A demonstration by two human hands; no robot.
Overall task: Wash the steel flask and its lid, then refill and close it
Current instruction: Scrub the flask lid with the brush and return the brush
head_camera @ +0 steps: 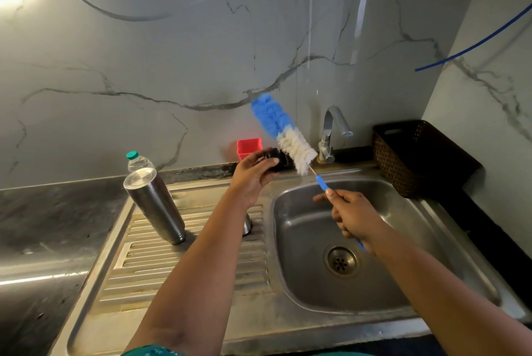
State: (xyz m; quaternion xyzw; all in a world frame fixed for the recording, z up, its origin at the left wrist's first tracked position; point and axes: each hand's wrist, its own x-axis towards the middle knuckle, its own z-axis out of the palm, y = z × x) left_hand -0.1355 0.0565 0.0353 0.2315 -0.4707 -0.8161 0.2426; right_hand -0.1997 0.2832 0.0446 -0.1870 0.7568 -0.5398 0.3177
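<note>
Your left hand (253, 172) covers most of the black lid (275, 160); your forearm hides a steel object (247, 224) behind it.

Your left hand (253, 174) holds the lid (275, 159) just left of the brush (288, 136) that your right hand (352, 216) grips over the sink (288, 283). The flask (154, 204) stands well left, on the drainboard (184, 269).
</note>
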